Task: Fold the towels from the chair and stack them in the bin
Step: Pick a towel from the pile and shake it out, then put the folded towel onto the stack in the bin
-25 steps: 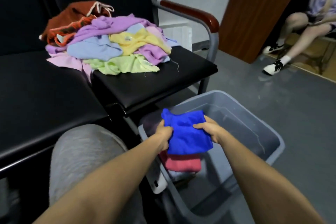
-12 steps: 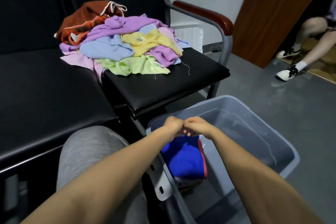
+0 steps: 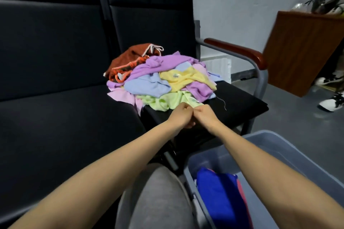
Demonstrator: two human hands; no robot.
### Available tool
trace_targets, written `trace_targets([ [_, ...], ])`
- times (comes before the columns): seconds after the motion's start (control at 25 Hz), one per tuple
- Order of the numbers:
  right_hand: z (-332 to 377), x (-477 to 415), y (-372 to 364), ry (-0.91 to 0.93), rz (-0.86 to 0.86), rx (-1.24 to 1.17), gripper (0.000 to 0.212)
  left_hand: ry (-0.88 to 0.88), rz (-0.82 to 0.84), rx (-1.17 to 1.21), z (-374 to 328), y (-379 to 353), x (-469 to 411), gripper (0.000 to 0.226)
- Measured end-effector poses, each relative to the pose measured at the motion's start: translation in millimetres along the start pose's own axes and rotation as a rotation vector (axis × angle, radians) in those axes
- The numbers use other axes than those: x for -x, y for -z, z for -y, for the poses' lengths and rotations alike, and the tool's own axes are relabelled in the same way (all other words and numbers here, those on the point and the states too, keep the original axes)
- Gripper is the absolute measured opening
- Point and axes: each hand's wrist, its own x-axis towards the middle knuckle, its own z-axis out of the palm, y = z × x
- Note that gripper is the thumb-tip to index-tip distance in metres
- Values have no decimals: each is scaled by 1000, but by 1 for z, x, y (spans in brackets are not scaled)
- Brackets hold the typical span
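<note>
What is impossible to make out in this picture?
Head view:
- Whether left hand or right hand grips the lime-green towel: fingers hidden behind the hands.
- Grey plastic bin: cut off by frame edge.
- Pink towel: mostly hidden under folded blue towel.

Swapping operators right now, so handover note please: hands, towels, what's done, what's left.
Hands: left hand and right hand have curled fingers and sit side by side at the front edge of the light green towel; whether they grip it is unclear.
Things: the unfolded pile lies on the chair. The bin holds a folded blue towel on top of a pink towel.
Done: at least two towels stacked.
Left: fold and stack the pile, probably the green one first.
</note>
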Motion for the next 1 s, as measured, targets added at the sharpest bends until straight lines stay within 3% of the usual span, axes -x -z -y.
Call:
trace_targets([
  [0.24, 43, -72, -33, 91, -2, 37, 47, -32, -194, -134, -9, 83, -60, 23],
  [0.4, 72, -132, -49, 195, -19, 59, 27, -164, -308, -464, 3, 123, -110, 28],
  [0.56, 91, -194, -77, 266, -22, 160, 9, -230, -473, -606, 6, 161, -173, 30],
  [0.72, 91, -230, -108, 441, 20, 419, 44, -205, -703, -781, 5, 214, -233, 45],
  [0.84, 69, -241, -123, 453, 31, 555, 55, -102, -625, -870, 22, 232, -255, 68],
  [0.92, 59, -247, -128, 443, 2, 556, 54, -61, -633, -828, 29, 238, -264, 65],
  [1.0, 60, -249, -130, 432, -28, 555, 56, -74, -728, -786, 21, 241, -266, 42],
])
